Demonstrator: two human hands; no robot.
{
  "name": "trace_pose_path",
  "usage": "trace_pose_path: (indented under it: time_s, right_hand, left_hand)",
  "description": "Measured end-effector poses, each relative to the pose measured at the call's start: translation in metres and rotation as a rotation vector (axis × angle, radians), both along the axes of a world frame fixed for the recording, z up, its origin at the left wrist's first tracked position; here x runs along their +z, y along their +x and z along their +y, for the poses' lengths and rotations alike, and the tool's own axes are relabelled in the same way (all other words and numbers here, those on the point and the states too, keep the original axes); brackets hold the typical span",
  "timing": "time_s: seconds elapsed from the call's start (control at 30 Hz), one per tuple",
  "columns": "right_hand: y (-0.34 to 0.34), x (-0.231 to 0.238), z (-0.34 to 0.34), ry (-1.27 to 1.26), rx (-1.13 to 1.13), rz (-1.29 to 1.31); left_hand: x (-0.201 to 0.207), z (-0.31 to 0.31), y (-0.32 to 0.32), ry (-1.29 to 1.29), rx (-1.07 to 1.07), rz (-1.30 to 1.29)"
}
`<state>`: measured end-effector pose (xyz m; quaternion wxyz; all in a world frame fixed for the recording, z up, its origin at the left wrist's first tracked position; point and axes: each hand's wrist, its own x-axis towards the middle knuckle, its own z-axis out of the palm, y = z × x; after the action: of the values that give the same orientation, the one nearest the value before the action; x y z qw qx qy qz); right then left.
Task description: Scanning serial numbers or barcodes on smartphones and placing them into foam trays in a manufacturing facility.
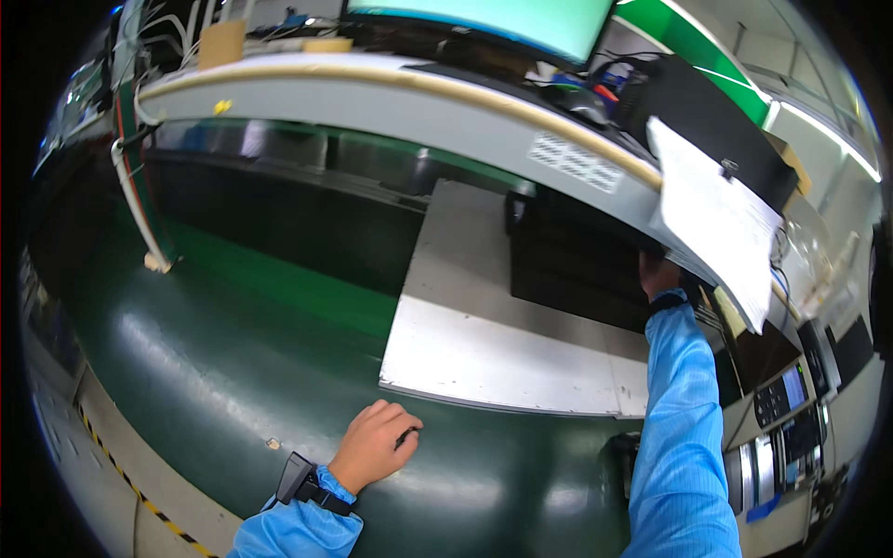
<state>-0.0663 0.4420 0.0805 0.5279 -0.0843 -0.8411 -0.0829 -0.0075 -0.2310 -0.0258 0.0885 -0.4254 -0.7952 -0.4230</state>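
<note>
Head view, looking down on a dark green glossy conveyor belt (233, 344) running left to right, strip lights reflected along it. Lying on the belt, a flat pale grey rectangular metal tray (484, 344), with a black box-shaped unit (567, 270) standing at its far right corner. Left hand (374, 445), in a light blue sleeve with a black wrist strap, resting knuckles-up on the belt just in front of the tray's near edge, fingers curled loosely inward, something small and dark at the fingertips, too small to tell. Right hand (659, 277) stretched forward to the black unit's upper right edge, under the lip of a long grey shelf (391, 102); fingers hidden there, grip impossible to tell. White paper sheets (716, 223) hanging clipped from the shelf, just right of that hand. Above the shelf, a bright screen (493, 23) and tangled cables. Yellow and black floor tape (139, 498) at lower left.
</note>
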Motion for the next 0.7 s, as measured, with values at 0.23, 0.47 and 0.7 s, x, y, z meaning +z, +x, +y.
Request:
trace_pose_path:
  time_s: [0.23, 0.47, 0.7]
  right_hand:
    - [-0.025, 0.025, -0.004, -1.741, 0.582, 0.192]
    - [0.035, -0.012, -0.015, -0.455, 0.249, -0.098]
    - [0.043, 0.02, -0.188, -1.596, 0.128, -0.372]
  left_hand:
    - [-0.004, -0.009, -0.005, 0.016, 0.047, -0.068]
    - [-0.006, -0.006, -0.006, 0.028, 0.013, -0.062]
    - [-0.006, -0.01, -0.002, 0.006, 0.014, -0.059]
